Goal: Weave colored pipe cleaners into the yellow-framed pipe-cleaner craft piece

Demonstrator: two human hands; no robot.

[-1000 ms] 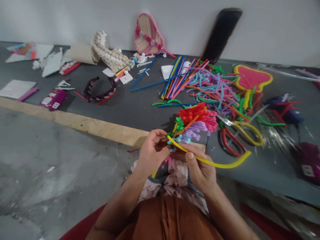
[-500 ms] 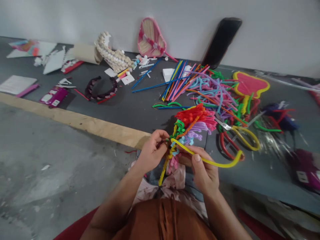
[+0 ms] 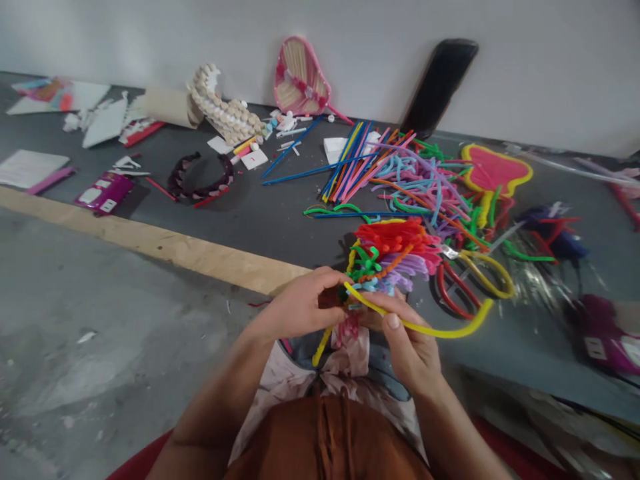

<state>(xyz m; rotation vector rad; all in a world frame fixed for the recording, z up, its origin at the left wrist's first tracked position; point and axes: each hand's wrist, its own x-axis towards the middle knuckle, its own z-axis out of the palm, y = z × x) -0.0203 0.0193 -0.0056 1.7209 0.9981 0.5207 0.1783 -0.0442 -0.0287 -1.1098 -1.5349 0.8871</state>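
A colourful pipe-cleaner craft (image 3: 395, 250), with red, green, lilac, light blue and pink loops along a twisted yellow edge, is held over my lap at the table's edge. My left hand (image 3: 305, 303) curls round its left side, thumb and index finger apart at the yellow edge; the other fingertips are hidden. Between the thumb and fingers of my right hand (image 3: 413, 340) is a yellow pipe cleaner (image 3: 445, 331). Its one end lies at the craft near my left fingers, and the other bends up to the right. My right fingers reach behind the craft's lower side.
Scissors (image 3: 473, 277) with red and yellow handles lie right of the craft. Behind are loose pipe cleaners (image 3: 415, 177), a pink heart-shaped piece (image 3: 495, 170) and a leaning phone (image 3: 440, 87). A dark headband (image 3: 200, 180) and a purple packet (image 3: 105, 192) lie left.
My left thumb and index finger have spread apart from their pinch on the craft's edge. The craft has tilted slightly to the right; my right hand keeps the yellow pipe cleaner.
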